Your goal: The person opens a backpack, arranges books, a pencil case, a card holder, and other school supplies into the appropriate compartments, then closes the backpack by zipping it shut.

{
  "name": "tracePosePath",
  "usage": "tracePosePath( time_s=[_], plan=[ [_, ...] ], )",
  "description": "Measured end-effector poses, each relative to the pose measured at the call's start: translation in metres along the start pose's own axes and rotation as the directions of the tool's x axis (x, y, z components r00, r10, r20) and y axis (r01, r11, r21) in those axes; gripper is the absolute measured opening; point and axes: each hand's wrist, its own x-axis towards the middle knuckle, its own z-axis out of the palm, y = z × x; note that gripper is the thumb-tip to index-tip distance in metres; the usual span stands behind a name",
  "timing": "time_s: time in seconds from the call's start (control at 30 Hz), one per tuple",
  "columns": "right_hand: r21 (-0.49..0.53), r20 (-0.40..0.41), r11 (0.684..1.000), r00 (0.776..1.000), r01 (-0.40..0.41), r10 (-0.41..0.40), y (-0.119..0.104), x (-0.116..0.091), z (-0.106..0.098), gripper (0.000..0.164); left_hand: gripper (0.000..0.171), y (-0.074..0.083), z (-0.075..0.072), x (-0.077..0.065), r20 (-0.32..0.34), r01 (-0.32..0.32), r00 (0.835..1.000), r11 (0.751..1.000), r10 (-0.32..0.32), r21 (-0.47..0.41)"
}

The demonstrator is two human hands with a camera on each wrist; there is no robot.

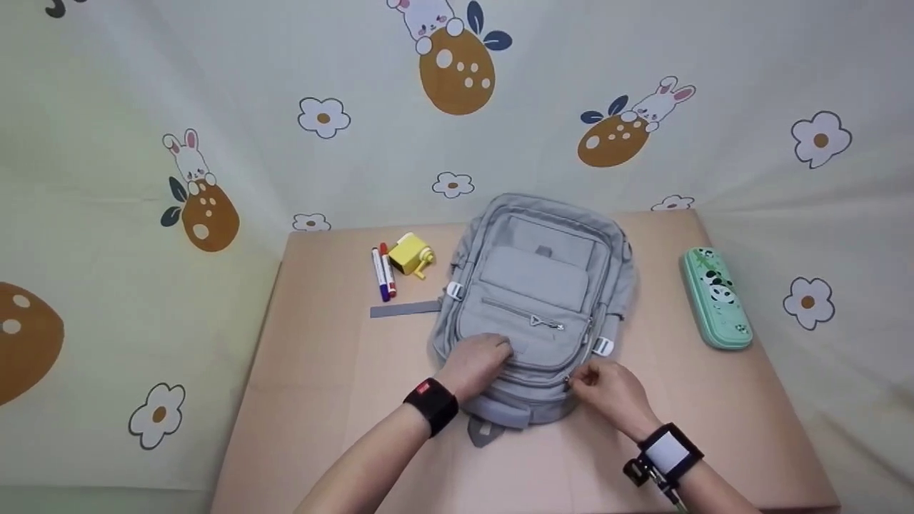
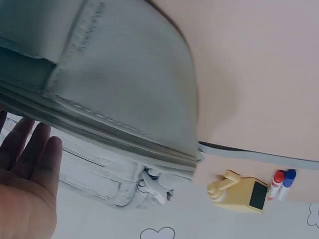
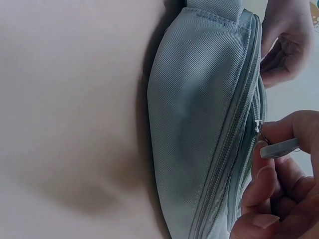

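A grey backpack (image 1: 535, 278) lies on its back on the table, its bottom end toward me. My left hand (image 1: 477, 365) grips the fabric at the lower front of the bag, fingers curled over it. In the left wrist view that hand (image 2: 30, 184) is beside the zipped bottom edge, its thumb hidden. At the lower right corner, my right hand (image 1: 610, 389) pinches a zipper pull (image 3: 279, 148) between thumb and fingers. The metal slider (image 3: 257, 125) sits on the zip track just beyond those fingertips.
Left of the bag lie a yellow pencil sharpener (image 1: 412, 255) with a crank and two markers (image 1: 384, 273), red and blue. A grey strap (image 1: 403, 310) extends left from the bag. A green panda pencil case (image 1: 716, 298) lies near the table's right edge. Patterned cloth (image 1: 371, 164) hangs behind.
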Motion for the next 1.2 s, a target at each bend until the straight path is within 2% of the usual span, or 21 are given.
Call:
tracePosePath(
  time_s=[0.07, 0.17, 0.27, 0.33, 0.73, 0.93, 1.07, 1.13, 1.2],
  plan=[
    [0.005, 0.0, 1.0, 1.0, -0.006, 0.006, 0.0, 0.0, 0.0, 0.008, 0.008, -0.002, 0.0, 0.0, 0.026, 0.032, 0.999, 0.999, -0.033, 0.006],
    [0.011, 0.006, 1.0, 1.0, -0.016, 0.015, -0.003, 0.0, 0.002, 0.008, 0.007, -0.003, 0.001, -0.001, 0.064, 0.1, 0.993, 0.994, -0.097, -0.041],
    [0.018, 0.011, 0.999, 1.0, -0.027, 0.027, -0.008, 0.0, 0.003, 0.01, 0.008, -0.004, 0.0, -0.001, 0.077, 0.156, 0.986, 0.983, -0.149, -0.098],
    [0.024, 0.017, 0.999, 0.999, -0.027, 0.027, -0.012, -0.001, 0.005, 0.011, 0.009, -0.004, 0.0, -0.001, 0.073, 0.167, 0.985, 0.979, -0.159, -0.118],
    [0.017, 0.036, 0.999, 0.999, 0.037, -0.038, -0.037, 0.0, 0.025, 0.013, 0.012, -0.004, -0.002, 0.0, 0.039, 0.192, 0.981, 0.967, -0.188, -0.169],
    [0.006, 0.036, 0.994, 0.994, 0.105, -0.105, -0.053, 0.006, 0.039, 0.012, 0.012, -0.001, -0.002, 0.0, 0.024, 0.184, 0.983, 0.971, -0.182, -0.153],
    [-0.005, 0.063, 0.991, 0.989, 0.132, -0.132, -0.062, 0.012, 0.046, 0.011, 0.013, 0.0, -0.002, -0.001, 0.034, 0.191, 0.982, 0.971, -0.188, -0.146],
    [-0.009, 0.073, 0.991, 0.988, 0.134, -0.133, -0.064, 0.014, 0.047, 0.01, 0.013, 0.001, -0.003, -0.003, 0.022, 0.182, 0.983, 0.972, -0.181, -0.148],
    [-0.016, 0.071, 0.99, 0.988, 0.14, -0.138, -0.064, 0.016, 0.047, 0.009, 0.01, 0.001, -0.003, -0.006, -0.02, 0.145, 0.989, 0.979, -0.15, -0.14]
  ],
)
